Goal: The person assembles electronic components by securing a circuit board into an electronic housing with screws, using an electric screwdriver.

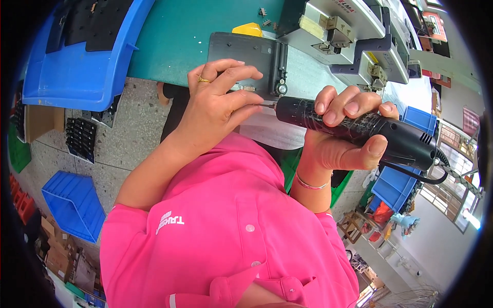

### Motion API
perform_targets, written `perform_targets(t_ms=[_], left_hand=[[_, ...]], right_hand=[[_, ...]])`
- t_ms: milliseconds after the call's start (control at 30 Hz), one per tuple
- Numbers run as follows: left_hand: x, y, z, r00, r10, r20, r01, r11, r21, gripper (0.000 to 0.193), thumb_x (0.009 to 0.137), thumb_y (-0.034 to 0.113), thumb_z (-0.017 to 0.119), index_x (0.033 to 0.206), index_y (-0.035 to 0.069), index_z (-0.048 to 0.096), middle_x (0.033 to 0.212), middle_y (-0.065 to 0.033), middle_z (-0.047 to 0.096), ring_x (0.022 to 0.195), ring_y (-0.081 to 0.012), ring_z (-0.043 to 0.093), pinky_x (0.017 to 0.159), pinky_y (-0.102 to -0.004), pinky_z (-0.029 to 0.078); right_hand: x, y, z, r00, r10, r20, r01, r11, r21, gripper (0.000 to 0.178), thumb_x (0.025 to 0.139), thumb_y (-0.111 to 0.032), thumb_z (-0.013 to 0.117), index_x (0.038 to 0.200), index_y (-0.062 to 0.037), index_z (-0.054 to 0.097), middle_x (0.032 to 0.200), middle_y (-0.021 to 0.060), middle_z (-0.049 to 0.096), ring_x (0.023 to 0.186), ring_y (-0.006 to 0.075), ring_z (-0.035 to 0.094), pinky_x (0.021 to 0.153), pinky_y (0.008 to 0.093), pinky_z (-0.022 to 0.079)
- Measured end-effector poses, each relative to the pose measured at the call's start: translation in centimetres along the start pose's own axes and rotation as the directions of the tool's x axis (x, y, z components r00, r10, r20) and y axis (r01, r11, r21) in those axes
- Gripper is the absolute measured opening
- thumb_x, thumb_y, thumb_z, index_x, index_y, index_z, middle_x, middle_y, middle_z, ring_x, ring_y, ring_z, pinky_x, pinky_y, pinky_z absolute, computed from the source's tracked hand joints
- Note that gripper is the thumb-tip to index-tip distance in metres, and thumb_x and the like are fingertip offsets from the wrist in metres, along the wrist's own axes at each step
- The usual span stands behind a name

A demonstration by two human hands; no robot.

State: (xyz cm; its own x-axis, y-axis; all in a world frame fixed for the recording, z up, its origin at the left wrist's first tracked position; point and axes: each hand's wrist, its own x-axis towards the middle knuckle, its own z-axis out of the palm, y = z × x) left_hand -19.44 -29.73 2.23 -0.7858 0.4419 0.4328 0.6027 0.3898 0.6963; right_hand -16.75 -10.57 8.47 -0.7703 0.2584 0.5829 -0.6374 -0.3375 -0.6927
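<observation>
My right hand [354, 120] wraps round a black electric screwdriver [308, 111], which lies almost level and points left. Its thin bit [268, 106] reaches the fingertips of my left hand [218, 97]. There the thumb and index finger pinch together at the bit's end, while the other fingers are raised and bent. Whether a screw sits between those fingertips is hidden. Just beyond my left hand, a flat black plastic panel [239, 51] rests on the table, with a narrow black strip and a small round metal part [281, 89] at its right side.
Grey metal machines [328, 36] stand at the far right of the green tabletop [169, 38]. A blue bin [97, 77] holding black panels is at the left. Small metal parts [263, 12] and a yellow piece [248, 29] lie behind the panel. A cable [418, 177] trails from the screwdriver.
</observation>
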Motion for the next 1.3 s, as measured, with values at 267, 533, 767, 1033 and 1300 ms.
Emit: perform_targets(t_ms=[267, 533, 767, 1033, 1300], left_hand=[[0.0, -0.1, 0.0, 0.999, -0.054, 0.009, 0.055, 0.996, -0.071, 0.009, 0.073, 0.018, 0.079, 0.080, 0.015, 0.075, 0.115, 0.0077, 0.066, 0.118, -0.0199, 0.054, 0.101, -0.0393, 0.032], [-0.1, 0.0, -0.5, 0.995, -0.072, 0.066, 0.078, 0.993, -0.088, 0.015, 0.073, 0.017, 0.081, 0.088, 0.016, 0.077, 0.117, 0.0034, 0.068, 0.123, -0.0232, 0.053, 0.101, -0.0393, 0.033], [-0.5, -0.4, -0.7, 0.996, -0.064, 0.056, 0.067, 0.996, -0.055, 0.022, 0.074, 0.018, 0.080, 0.095, 0.015, 0.075, 0.121, 0.0022, 0.066, 0.124, -0.0244, 0.052, 0.102, -0.0395, 0.033], [-1.0, -1.4, -0.4, 0.987, -0.156, 0.028, 0.153, 0.983, 0.101, 0.036, 0.074, 0.023, 0.082, 0.106, 0.014, 0.070, 0.128, -0.0005, 0.059, 0.125, -0.0249, 0.049, 0.101, -0.0417, 0.034], [-1.0, -1.4, -0.4, 0.987, -0.158, 0.031, 0.155, 0.983, 0.101, 0.033, 0.073, 0.021, 0.081, 0.102, 0.013, 0.069, 0.126, 0.0007, 0.059, 0.125, -0.0236, 0.048, 0.099, -0.0422, 0.036]], right_hand=[[0.3, -0.3, 1.0, 1.000, 0.011, -0.022, -0.012, 1.000, -0.024, 0.044, 0.092, -0.013, 0.068, 0.128, -0.0133, 0.043, 0.092, 0.0110, 0.058, 0.063, 0.0210, 0.059, 0.056, 0.0402, 0.053], [0.6, -0.3, 1.7, 0.998, 0.060, -0.017, -0.061, 0.996, -0.060, 0.041, 0.092, -0.011, 0.069, 0.124, -0.0142, 0.042, 0.088, 0.0100, 0.058, 0.058, 0.0200, 0.058, 0.053, 0.0390, 0.053], [1.1, 0.7, 3.0, 0.998, 0.056, 0.043, -0.051, 0.994, -0.097, 0.043, 0.090, -0.010, 0.072, 0.121, -0.0139, 0.042, 0.078, 0.0099, 0.059, 0.051, 0.0206, 0.057, 0.050, 0.0389, 0.053], [1.3, 2.7, 3.0, 1.000, -0.010, 0.011, 0.011, 0.994, -0.113, 0.047, 0.089, -0.006, 0.071, 0.120, -0.0126, 0.037, 0.074, 0.0106, 0.059, 0.047, 0.0212, 0.056, 0.047, 0.0377, 0.053], [1.5, 3.4, 4.1, 0.998, 0.065, -0.009, -0.066, 0.980, -0.187, 0.046, 0.087, 0.007, 0.061, 0.118, -0.0122, 0.033, 0.057, 0.0095, 0.052, 0.045, 0.0197, 0.056, 0.049, 0.0368, 0.055]])
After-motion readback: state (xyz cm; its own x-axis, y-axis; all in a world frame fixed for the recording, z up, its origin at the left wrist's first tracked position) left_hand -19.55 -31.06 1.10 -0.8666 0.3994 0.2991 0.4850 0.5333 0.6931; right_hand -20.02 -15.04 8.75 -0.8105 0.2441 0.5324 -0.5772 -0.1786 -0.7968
